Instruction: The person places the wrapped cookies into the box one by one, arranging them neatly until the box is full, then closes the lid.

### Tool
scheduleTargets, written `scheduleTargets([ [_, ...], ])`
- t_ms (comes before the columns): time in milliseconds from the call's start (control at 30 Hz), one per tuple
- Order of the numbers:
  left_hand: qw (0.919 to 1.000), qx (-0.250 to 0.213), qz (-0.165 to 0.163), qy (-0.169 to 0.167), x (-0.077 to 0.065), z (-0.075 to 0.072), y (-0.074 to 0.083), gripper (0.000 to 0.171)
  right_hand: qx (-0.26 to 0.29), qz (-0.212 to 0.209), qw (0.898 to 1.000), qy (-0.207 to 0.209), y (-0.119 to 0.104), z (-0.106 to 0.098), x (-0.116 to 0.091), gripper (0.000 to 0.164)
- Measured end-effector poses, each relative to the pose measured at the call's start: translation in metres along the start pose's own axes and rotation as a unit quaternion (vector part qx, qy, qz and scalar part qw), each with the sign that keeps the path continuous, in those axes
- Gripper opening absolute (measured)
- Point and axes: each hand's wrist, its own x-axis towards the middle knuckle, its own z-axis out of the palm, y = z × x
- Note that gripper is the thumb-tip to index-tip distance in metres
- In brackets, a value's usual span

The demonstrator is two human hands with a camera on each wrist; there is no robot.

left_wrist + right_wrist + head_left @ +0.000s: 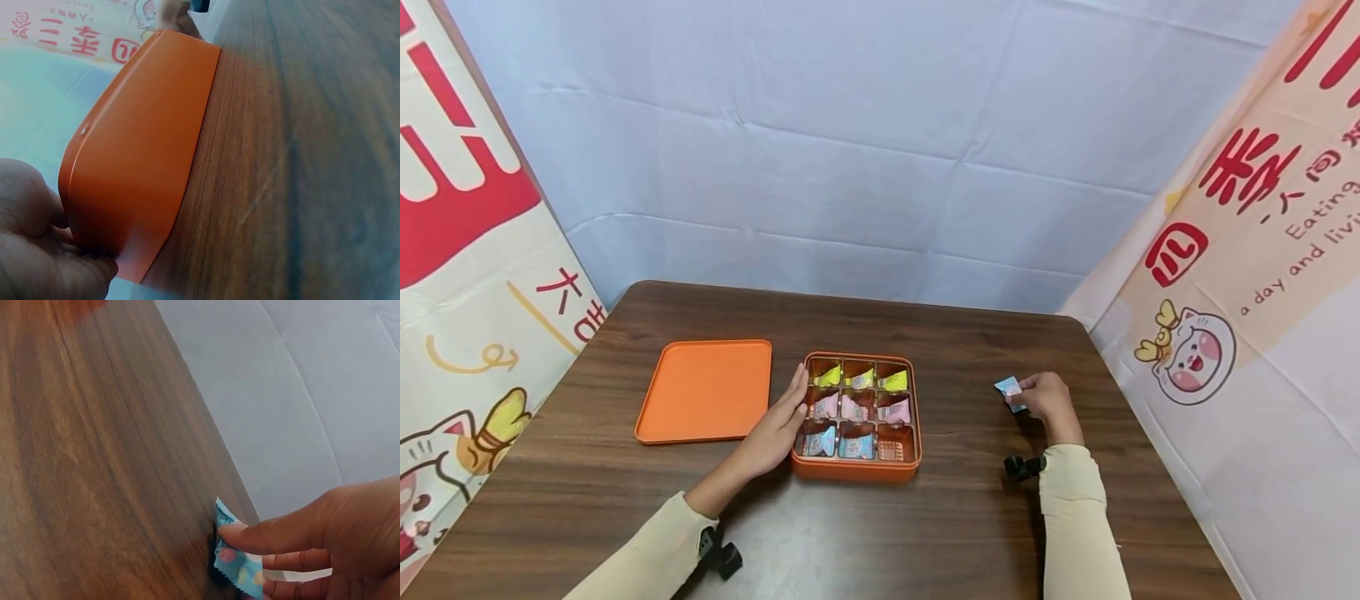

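Observation:
An orange box (pixel 856 472) with a divided brown insert stands mid-table. Its back row holds yellow wrapped candies (pixel 859 379), the middle row pink ones (pixel 853 408). Two blue candies (pixel 857 447) lie in the front row, whose right compartment (pixel 891 450) shows its bare ribbed floor. Along the box's left side rests my left hand (pixel 772 433), fingers straight; the left wrist view shows it touching the orange wall (pixel 134 144) at a rounded corner. Well right of the box, my right hand (pixel 1049 402) pinches a blue wrapped candy (pixel 240 562) between thumb and fingers, close over the table.
Left of the box lies a flat orange lid (pixel 707 390) on the dark wooden table (pixel 958 517). A pale cloth (pixel 820 167) hangs behind the table's far edge, with printed banners (pixel 1247 275) at both sides.

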Motion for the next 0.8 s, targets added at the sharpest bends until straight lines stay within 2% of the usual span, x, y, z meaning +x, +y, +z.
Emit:
scheduleTargets([
  [267, 1.0, 0.002, 0.0, -0.005, -0.0002, 0.001, -0.0006, 0.059, 0.026, 0.01, 1.0, -0.004, 0.0043, 0.0026, 0.0016, 0.038],
  [800, 1.0, 0.004, -0.002, -0.005, -0.0008, -0.0002, 0.0016, 0.059, 0.027, -0.003, 1.0, 0.0, 0.0049, 0.0074, 0.0049, 0.039],
])
